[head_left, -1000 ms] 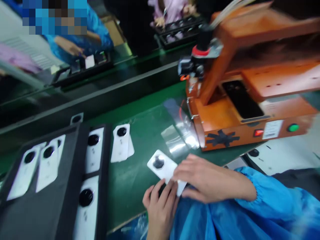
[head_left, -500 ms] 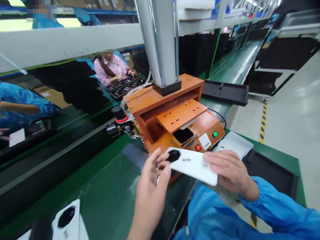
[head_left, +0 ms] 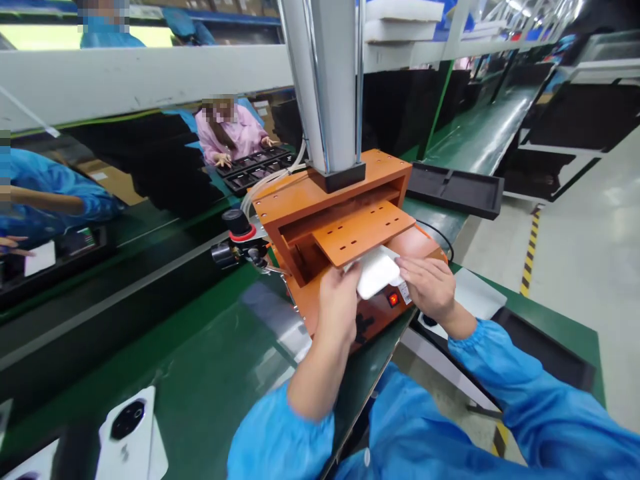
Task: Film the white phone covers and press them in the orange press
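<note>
A white phone [head_left: 377, 273] is between my hands at the front of the orange press [head_left: 360, 230], its far end under the raised orange plate. My left hand [head_left: 341, 297] grips its left edge, fingertips partly hidden behind it. On the right edge, my right hand [head_left: 427, 285] pinches it with bent fingers. The phone's round camera part is out of sight; only a plain white end shows. Whether it touches the bed of the press I cannot tell. A lit red switch [head_left: 393, 300] glows just below it.
More white phones [head_left: 125, 440] lie at the lower left on the green bench [head_left: 210, 373]. A white sheet [head_left: 475, 293] and a black tray [head_left: 545, 350] are at the right. Another black tray [head_left: 453, 190] stands behind the press. Co-workers sit across the bench.
Both hands have carried the phone forward and up to the press, tipping it so its camera end is hidden. My left hand has closed on its edge.
</note>
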A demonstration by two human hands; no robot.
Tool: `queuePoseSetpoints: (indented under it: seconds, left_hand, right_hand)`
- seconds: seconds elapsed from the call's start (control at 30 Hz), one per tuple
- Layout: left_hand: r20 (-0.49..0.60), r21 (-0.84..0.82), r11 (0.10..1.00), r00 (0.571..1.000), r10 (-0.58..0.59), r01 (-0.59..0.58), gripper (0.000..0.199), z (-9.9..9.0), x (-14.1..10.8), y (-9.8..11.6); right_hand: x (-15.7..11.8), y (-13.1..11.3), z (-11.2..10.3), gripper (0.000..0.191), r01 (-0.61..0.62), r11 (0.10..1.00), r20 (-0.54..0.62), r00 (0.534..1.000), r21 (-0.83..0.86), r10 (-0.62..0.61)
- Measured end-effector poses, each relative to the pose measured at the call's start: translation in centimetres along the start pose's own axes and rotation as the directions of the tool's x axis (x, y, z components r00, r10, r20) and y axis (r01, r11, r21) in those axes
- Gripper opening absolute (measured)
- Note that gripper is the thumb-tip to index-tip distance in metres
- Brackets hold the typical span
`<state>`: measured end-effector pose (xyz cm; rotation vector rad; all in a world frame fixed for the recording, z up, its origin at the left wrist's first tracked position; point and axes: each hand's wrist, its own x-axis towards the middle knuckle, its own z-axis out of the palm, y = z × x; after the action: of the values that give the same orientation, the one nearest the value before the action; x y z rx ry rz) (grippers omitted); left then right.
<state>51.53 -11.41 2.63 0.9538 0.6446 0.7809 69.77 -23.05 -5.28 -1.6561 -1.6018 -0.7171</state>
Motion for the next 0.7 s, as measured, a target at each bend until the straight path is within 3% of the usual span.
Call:
queuePoseSetpoints:
  seconds: [0.1,0.17,0.3,0.43,0.53,0.7]
  left_hand:
    - [0.115,0.150,0.984,0.987,-0.110,0.092,0.049,-3.5,-6.5,-2.0]
    - [0.079,0.325,0.941,0.988,-0.129,0.097,0.045,-6.4,-10.8,-3.7]
    - [0.035,0.698,0.715,0.999,0.024,-0.042,0.029,-11.0,-16.2,-6.8]
    - [0.242,0.809,0.521,0.962,0.126,-0.271,0.030,-12.4,-16.9,-7.9]
    - [0.404,0.815,0.393,0.903,0.143,-0.427,0.029,-12.4,-16.3,-7.8]
    - [0.559,0.784,0.197,0.808,0.187,-0.588,0.019,-12.4,-15.4,-7.1]
  right_hand:
    - [2.4,-0.2,1.4,0.023,0.082,0.993,0.108,0.990,0.083,-0.091]
    - [4.0,-0.6,2.0,0.028,0.124,0.984,0.207,0.967,0.132,-0.149]
    - [5.7,-1.4,2.2,0.035,0.142,0.983,0.370,0.912,0.117,-0.176]
    - [5.9,-1.8,1.5,0.035,0.147,0.985,0.435,0.884,0.087,-0.170]
    - [6.0,-1.8,1.2,0.035,0.161,0.981,0.462,0.866,0.104,-0.191]
    - [6.8,-1.9,1.1,0.034,0.150,0.985,0.507,0.844,0.088,-0.174]
